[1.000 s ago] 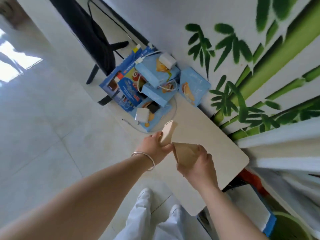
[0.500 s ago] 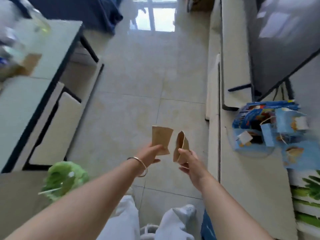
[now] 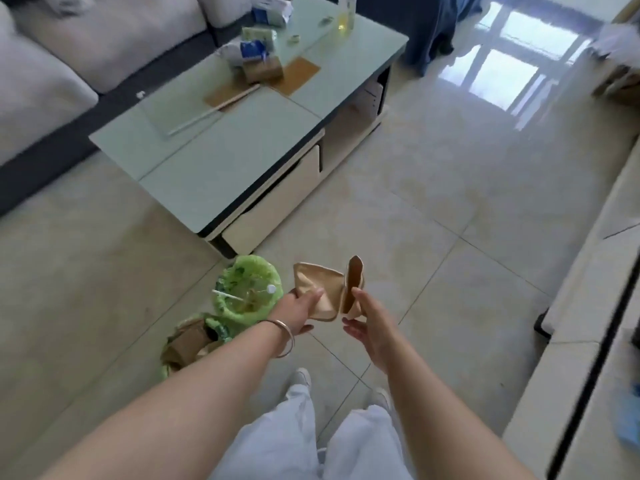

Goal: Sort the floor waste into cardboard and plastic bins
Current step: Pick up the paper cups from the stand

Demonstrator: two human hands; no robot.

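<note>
Pale floor tiles fill the frame; lower left, two green-lined bins (image 3: 247, 294): the nearer one (image 3: 188, 344) holds brown card. At centre, left hand (image 3: 299, 306) pinches one cardboard piece (image 3: 318, 292), right hand (image 3: 367, 315) grips another (image 3: 353, 282). Best swing both left, releasing low over the card bin.

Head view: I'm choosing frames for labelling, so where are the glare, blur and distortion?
Head view: window glare whitens the glossy floor at upper right; sofa and right-edge clutter smear with motion blur; wide-angle bending curves the coffee table; both cardboard pieces stay fairly sharp.
</note>
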